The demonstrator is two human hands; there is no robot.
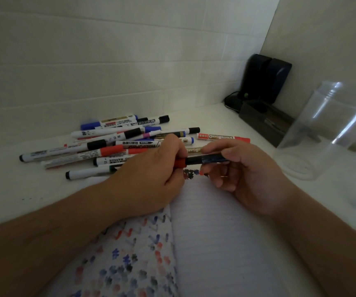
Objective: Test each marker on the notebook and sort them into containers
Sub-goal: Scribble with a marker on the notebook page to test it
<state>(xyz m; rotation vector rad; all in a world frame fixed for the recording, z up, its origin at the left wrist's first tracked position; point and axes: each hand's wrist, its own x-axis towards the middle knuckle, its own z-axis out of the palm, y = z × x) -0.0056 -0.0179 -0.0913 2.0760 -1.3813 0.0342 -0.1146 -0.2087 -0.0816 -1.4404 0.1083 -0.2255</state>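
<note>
Both hands hold one dark marker (205,160) crosswise above the top of the open notebook (220,236). My left hand (151,176) grips its red cap (180,163). My right hand (243,172) grips the barrel at the other end. The notebook's left page carries many red, blue and black test marks; the right page is lined and nearly blank. A heap of several markers (112,144) lies on the white table behind my left hand. A clear plastic jar (327,133) stands at the right, and a dark rectangular box (265,121) sits behind it.
Two black speakers (265,78) with a cable stand in the back right corner against the wall. A white tiled wall (108,61) closes the table at the back. A red-ended whiteboard marker (222,137) lies apart from the heap, just beyond my right hand.
</note>
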